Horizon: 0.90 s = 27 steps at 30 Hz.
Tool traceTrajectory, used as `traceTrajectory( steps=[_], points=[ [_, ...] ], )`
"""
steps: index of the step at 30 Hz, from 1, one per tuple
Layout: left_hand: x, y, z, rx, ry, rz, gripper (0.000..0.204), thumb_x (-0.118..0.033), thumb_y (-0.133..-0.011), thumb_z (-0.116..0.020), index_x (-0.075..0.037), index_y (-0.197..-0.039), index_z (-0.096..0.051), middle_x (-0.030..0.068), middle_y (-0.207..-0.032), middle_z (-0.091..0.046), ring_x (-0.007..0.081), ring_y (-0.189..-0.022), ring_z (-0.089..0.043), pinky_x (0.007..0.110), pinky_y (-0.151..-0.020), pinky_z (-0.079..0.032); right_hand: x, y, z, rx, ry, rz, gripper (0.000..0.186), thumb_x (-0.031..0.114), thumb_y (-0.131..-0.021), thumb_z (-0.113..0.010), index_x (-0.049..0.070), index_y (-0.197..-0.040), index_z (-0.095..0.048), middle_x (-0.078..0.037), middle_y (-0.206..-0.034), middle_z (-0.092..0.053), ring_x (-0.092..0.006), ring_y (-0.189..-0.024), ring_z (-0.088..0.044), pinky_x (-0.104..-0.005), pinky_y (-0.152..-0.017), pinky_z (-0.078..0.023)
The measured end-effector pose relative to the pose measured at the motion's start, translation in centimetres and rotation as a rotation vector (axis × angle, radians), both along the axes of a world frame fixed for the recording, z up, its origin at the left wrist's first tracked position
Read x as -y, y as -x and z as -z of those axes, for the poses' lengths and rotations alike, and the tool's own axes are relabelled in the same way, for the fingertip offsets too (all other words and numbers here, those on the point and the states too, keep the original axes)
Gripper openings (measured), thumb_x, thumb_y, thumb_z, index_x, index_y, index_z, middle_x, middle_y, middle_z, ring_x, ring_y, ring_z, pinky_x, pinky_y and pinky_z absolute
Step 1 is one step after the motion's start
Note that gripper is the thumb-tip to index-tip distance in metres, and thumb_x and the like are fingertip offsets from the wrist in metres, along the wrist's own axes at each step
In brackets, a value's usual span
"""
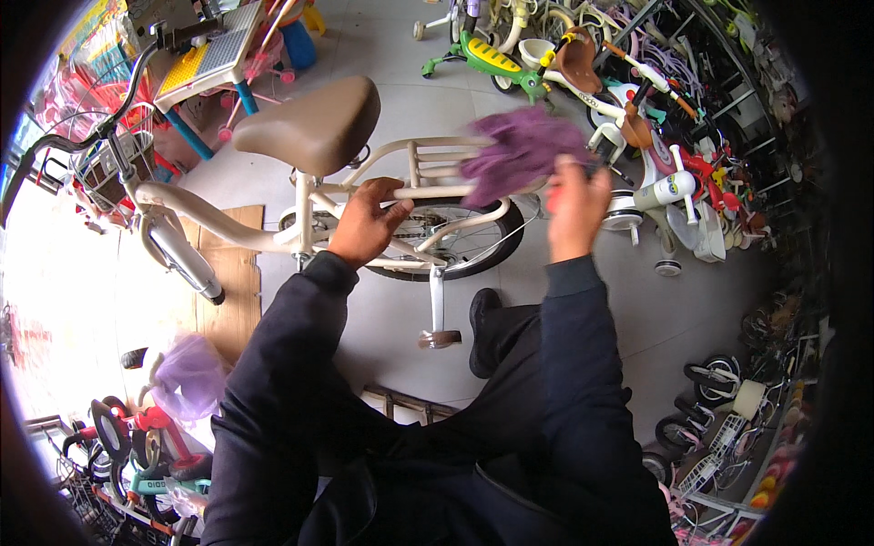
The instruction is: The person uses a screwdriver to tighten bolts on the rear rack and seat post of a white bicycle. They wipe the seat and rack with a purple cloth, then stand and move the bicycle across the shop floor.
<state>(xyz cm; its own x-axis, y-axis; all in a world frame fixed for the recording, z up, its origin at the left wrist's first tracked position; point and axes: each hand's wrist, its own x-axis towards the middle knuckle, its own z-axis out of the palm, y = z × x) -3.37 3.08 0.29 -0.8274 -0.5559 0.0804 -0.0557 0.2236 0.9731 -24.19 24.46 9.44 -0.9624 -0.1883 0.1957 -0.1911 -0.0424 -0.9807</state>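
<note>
A cream-coloured bicycle (218, 217) with a brown saddle (319, 126) stands across in front of me, its handlebar to the left and its rear wheel (496, 250) to the right. My left hand (369, 226) is closed around a tube at the front of the rear rack (437, 156), just behind the saddle. In my right hand (579, 205), a crumpled purple cloth (523, 150) hangs over the rack's back end, smeared by motion. A pedal (440, 339) on its crank points down toward me, near my black shoe (484, 332).
Flattened cardboard (232, 300) lies under the bicycle's front. A small table (214, 59) stands at the far left. Children's ride-on toys, among them a green one (496, 64), crowd the far right. Small bikes (719, 378) fill the near right, and a purple plastic bag (189, 375) sits at the left.
</note>
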Motion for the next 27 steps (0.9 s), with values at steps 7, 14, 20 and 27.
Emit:
traceTrajectory(
  steps=[7,14,20,27],
  points=[
    [-0.1,0.7,-0.6,0.069,0.083,-0.065,0.040,-0.033,-0.101,-0.070,0.004,-0.118,-0.071,0.0221,-0.110,-0.071,0.0351,-0.101,-0.070,0.041,-0.090,-0.054,-5.2,6.8,3.2,0.397,-0.076,0.012,0.023,0.016,-0.081,-0.076,0.011,-0.101,-0.065,-0.002,-0.093,-0.064,-0.0141,-0.074,-0.060,-0.0320,-0.055,-0.049],
    [-0.1,0.7,-1.1,0.077,0.124,-0.096,0.044,-0.035,-0.102,-0.068,0.004,-0.121,-0.069,0.0217,-0.112,-0.074,0.0310,-0.102,-0.071,0.038,-0.092,-0.053,-1.7,6.5,7.4,0.330,-0.030,-0.604,0.029,0.014,-0.088,-0.071,0.005,-0.115,-0.067,-0.002,-0.087,-0.065,-0.0100,-0.057,-0.056,-0.0252,-0.048,-0.043],
    [0.4,0.6,-1.3,0.133,0.116,-0.072,0.045,-0.036,-0.102,-0.068,0.006,-0.120,-0.069,0.0206,-0.104,-0.075,0.0288,-0.098,-0.071,0.037,-0.091,-0.053,-4.5,10.5,9.7,0.415,-0.413,-0.093,0.020,0.007,-0.082,-0.072,0.003,-0.099,-0.064,-0.003,-0.073,-0.058,-0.0140,-0.052,-0.051,-0.0301,-0.047,-0.043],
    [1.0,0.8,-2.8,0.212,0.168,0.023,0.043,-0.036,-0.105,-0.066,0.005,-0.117,-0.069,0.0150,-0.096,-0.073,0.0209,-0.086,-0.066,0.034,-0.081,-0.053,-4.0,10.2,7.7,0.379,-0.162,-0.395,0.011,0.006,-0.087,-0.067,0.003,-0.097,-0.064,-0.004,-0.079,-0.062,-0.0137,-0.058,-0.056,-0.0279,-0.047,-0.042]
  ],
)
